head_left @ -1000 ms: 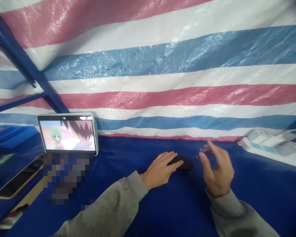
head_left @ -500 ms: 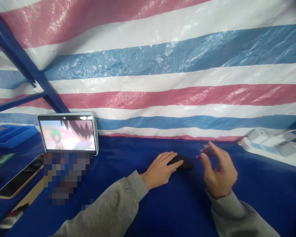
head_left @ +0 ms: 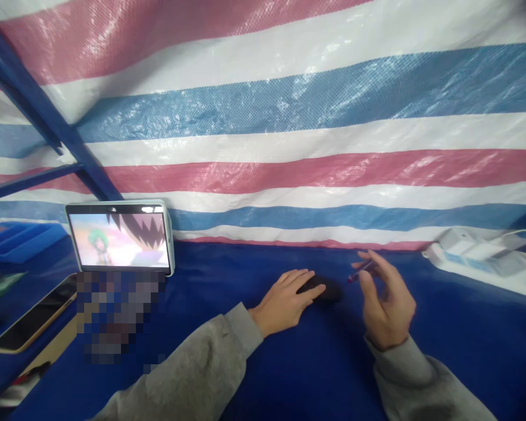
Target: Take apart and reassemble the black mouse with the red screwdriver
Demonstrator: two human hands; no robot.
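My left hand (head_left: 284, 301) lies flat on the blue table cover (head_left: 315, 356), its fingertips resting on a small black oval object (head_left: 326, 289). My right hand (head_left: 388, 304) is raised just to the right of that object, with a thin red stick-like tool (head_left: 360, 270) between thumb and fingers. The tool's tip points left toward the black object without touching it. Both arms wear grey sleeves.
A small screen (head_left: 120, 238) showing a cartoon stands at the back left. A phone (head_left: 30, 320) lies by the left edge near blue trays (head_left: 17, 241). A white power strip (head_left: 482, 257) with plugs sits at the back right. A striped tarpaulin (head_left: 289, 123) hangs behind.
My right hand has shifted slightly and its fingers have curled in a little around the red tool. My left hand and the black object have stayed still.
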